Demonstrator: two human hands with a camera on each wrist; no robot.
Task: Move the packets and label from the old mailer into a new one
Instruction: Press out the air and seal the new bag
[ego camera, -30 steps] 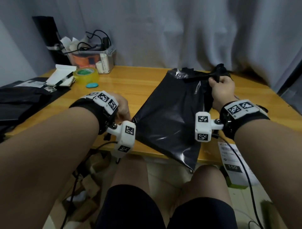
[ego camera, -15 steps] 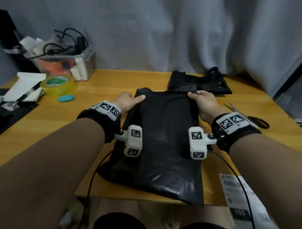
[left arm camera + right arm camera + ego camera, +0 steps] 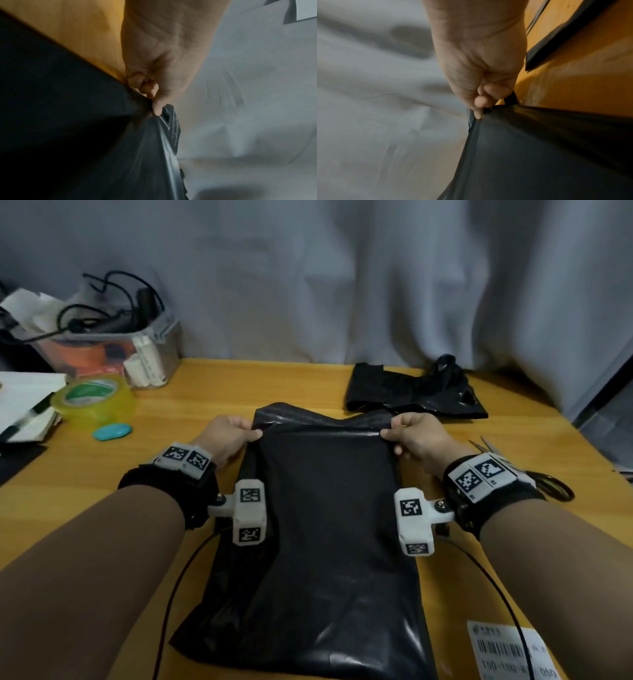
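I am pinching the new mailer [image 3: 318,542], lying flat on the table [image 3: 212,392], at its far corners with left hand [image 3: 226,436] and right hand [image 3: 416,436]. Risk: slick film slipping, flap creasing crooked.

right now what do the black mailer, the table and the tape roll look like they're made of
Mailer: thin black plastic film, it seems; glossy, creasing and puckering where both hands pinch its far edge.
Table: looks like wood or wood laminate, orange-yellow with a smooth, slightly shiny top; the pictures do not settle which.
Tape roll: clear yellowish plastic tape, translucent, wound on a core with a green and white face.
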